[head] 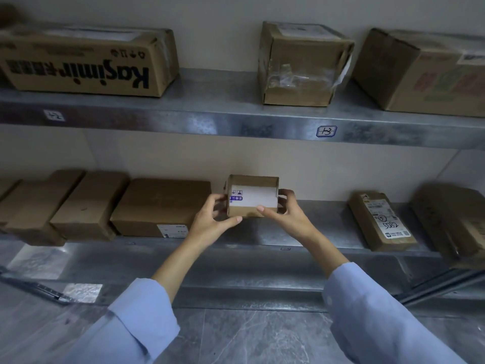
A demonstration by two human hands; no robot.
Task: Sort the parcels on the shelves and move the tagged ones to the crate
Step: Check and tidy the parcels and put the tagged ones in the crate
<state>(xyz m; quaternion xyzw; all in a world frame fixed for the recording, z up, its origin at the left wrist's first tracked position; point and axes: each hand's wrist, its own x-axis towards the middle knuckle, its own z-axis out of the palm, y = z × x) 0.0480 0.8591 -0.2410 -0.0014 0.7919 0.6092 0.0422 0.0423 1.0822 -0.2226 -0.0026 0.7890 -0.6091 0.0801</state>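
1. The small parcel (252, 197) is at the middle of the lower shelf (315, 222), near its front edge, with a white label facing the camera. Whether it rests on the shelf or is just lifted off it cannot be told.
2. The left hand (210, 222) grips the parcel's left end and the right hand (288, 215) its right end. The fingers of both are curled round the sides, with the thumbs under the near edge.
3. Just to its left lies a flat parcel (162, 206), with more brown boxes beyond it. Well apart to the right lies a labelled parcel (380, 222) with handwriting on it.
4. On the upper shelf (210, 106) stand larger cartons, among them a printed box (86, 61) at far left.
5. The step in hand looks like checking this parcel for a tag.
6. If the label counts as the tag, the next move calls for drawing the parcel clear of the shelf and carrying it to the crate, which is not in view. If it does not, the parcel should be set back in the gap.
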